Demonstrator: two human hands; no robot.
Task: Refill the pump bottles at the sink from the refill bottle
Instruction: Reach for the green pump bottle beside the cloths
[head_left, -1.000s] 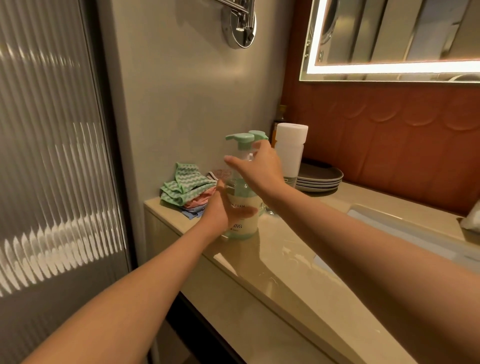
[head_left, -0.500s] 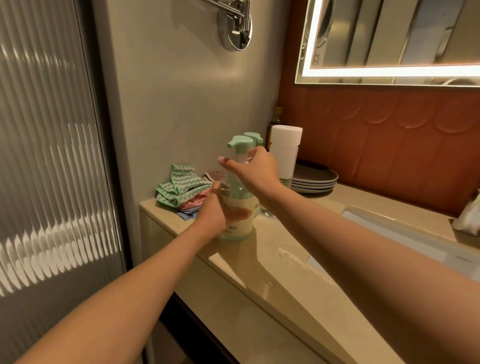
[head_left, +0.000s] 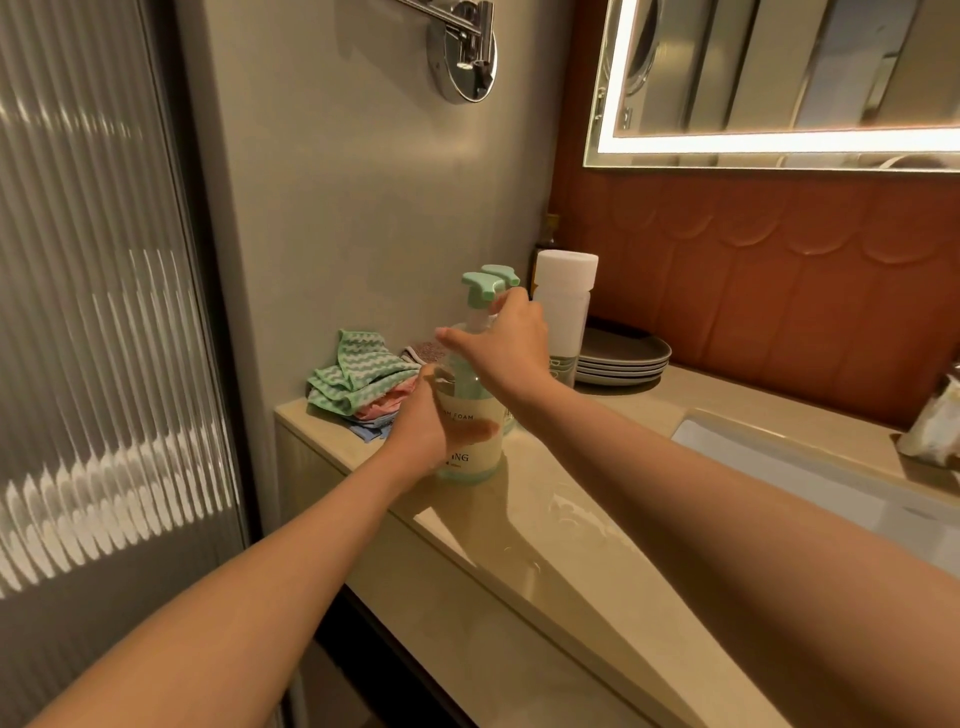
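A ribbed glass door (head_left: 104, 312) fills the far left, at nine o'clock. On the beige surface (head_left: 571, 519), a heap of folded cloths (head_left: 358, 374), green zigzag on top with pink and blue beneath, lies by the wall at ten o'clock of the pump bottle.

My left hand (head_left: 428, 434) reaches in from seven o'clock. Its grip is clamped on the body of the pump bottle (head_left: 475, 415), with the thumb lying across the cream label. The bottle stands upright near the front edge of the surface, its mint-green pump head at twelve o'clock. A second pump bottle (head_left: 501, 271) stands just behind it, and little more than its matching green head shows.

My right hand (head_left: 506, 348) comes in from four o'clock. Its grip is closed round the front bottle's neck just under the pump head, thumb stretched left across the near side, fingertips curled behind.

At one o'clock of the bottle stands a tall white-capped bottle (head_left: 563, 301). Beside that, at two o'clock, a stack of dark plates (head_left: 623, 356) sits against the rust-red wall. The white sink (head_left: 810, 478) is set into the surface at three o'clock, well apart from the bottles, with a lit mirror (head_left: 779, 78) above.
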